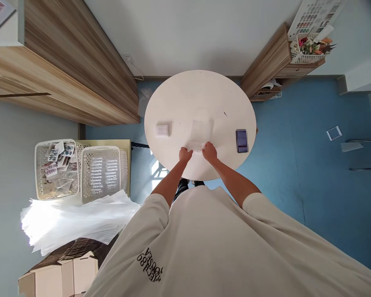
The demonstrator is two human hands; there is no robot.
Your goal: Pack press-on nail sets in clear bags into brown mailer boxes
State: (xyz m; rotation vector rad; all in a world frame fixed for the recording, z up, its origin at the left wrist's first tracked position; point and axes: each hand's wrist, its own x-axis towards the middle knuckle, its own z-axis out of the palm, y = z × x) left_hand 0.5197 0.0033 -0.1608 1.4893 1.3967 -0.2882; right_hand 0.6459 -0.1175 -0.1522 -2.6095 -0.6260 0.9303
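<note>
A thin translucent white sheet lies on the round white table, running away from me. At its near end is a small pale bundle, apparently folded into the sheet; what is inside cannot be made out. My left hand is closed on the bundle's left end. At the right end my right hand is closed too, its fingers pinched on the sheet. Left of the sheet sits a small white case. Toward the table's right edge lies a dark, blurred rectangular thing.
Two white plastic baskets, one with carded packs and one with clear packages, stand at left. Below them are stacked white sheets and cardboard. Wooden cabinets flank the table; a basket of colourful items tops the right one.
</note>
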